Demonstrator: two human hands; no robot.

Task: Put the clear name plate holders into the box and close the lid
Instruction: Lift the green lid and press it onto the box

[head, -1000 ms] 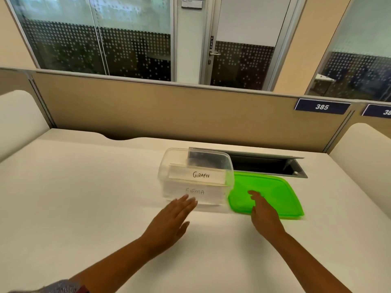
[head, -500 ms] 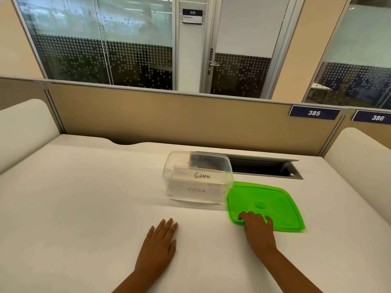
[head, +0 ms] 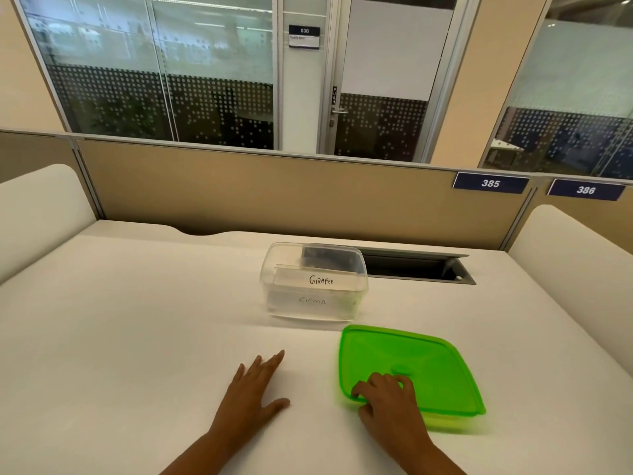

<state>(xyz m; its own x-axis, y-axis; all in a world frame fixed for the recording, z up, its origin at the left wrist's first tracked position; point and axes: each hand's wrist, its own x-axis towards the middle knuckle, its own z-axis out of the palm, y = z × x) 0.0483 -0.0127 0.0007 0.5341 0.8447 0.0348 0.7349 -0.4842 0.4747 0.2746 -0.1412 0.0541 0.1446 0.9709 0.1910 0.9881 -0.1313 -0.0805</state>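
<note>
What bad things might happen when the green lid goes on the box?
1. The right hand grips only the near edge of the green lid, so it might tip or slip when lifted.
2. The GIRAFEE name plate holder sits high in the clear box, near the rim, so the lid may not press shut.
3. The left hand lies flat on the table, not steadying the box, which might slide.

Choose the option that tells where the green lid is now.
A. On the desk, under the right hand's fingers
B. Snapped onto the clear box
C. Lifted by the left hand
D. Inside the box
A: the green lid lies on the desk near the clear box, the right hand gripping its near edge.
</note>
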